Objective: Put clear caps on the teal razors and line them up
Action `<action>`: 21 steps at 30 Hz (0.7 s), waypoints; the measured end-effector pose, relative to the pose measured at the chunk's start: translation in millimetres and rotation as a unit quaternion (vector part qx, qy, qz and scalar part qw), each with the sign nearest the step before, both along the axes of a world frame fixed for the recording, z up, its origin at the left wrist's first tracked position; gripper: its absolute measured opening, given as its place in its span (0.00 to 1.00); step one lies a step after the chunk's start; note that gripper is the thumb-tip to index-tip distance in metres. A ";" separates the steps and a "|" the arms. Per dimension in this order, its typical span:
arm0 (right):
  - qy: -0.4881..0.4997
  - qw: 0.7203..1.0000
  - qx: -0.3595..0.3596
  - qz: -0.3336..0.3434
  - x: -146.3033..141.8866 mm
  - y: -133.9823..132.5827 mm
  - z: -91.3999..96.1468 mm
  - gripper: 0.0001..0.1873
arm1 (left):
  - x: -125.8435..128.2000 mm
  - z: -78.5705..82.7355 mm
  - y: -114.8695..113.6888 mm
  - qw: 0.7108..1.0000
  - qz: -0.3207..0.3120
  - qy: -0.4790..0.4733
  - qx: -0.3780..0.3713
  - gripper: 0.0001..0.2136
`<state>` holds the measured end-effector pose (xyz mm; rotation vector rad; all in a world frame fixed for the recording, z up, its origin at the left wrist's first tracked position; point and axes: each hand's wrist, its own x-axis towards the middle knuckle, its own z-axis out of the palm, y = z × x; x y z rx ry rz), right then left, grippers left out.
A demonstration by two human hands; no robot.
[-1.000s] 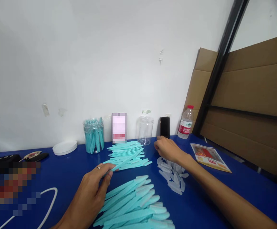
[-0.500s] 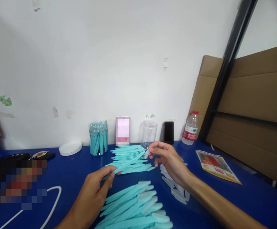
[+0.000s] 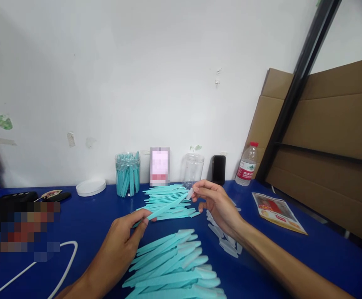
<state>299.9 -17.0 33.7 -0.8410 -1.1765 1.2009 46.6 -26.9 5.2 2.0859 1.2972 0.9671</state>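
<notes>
My left hand (image 3: 123,241) pinches a teal eyebrow razor (image 3: 166,209) by its handle, the blade end pointing up and right. Between the fingertips of my right hand (image 3: 220,205) is a small translucent blade cap (image 3: 190,193), at the razor's tip; whether it sits over the blade is too small to tell. Behind the held razor lies a row of teal razors (image 3: 162,194). Nearer me is a pile of razors with translucent caps (image 3: 174,265) on their ends. Loose caps (image 3: 229,247) lie under and beside my right forearm, partly hidden.
Along the wall stand a jar full of razors (image 3: 127,176), a phone with a lit screen (image 3: 160,166), a clear jar (image 3: 194,168), a dark phone (image 3: 218,169) and a water bottle (image 3: 247,166). A white lid (image 3: 91,187), white cable (image 3: 71,261) and printed packet (image 3: 279,211) lie on the blue table.
My right hand has brought the cap to the razor's tip, where there was a small gap before. My left hand keeps its pinch on the handle. The whole view has shifted slightly.
</notes>
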 end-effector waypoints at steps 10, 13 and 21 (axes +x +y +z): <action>-0.018 1.000 0.002 0.005 -2.8 -3.0 1.6 0.07 | 1.4 -0.4 1.9 1.000 0.001 0.004 -0.002 0.21; -0.027 0.999 -0.008 0.025 -7.9 -5.6 -2.9 0.06 | 1.7 -2.1 0.3 1.000 -0.009 -0.007 0.002 0.20; -0.111 0.993 0.014 0.032 -13.4 -5.5 -9.5 0.08 | -3.2 -0.9 -2.0 0.999 -0.007 -0.033 0.032 0.15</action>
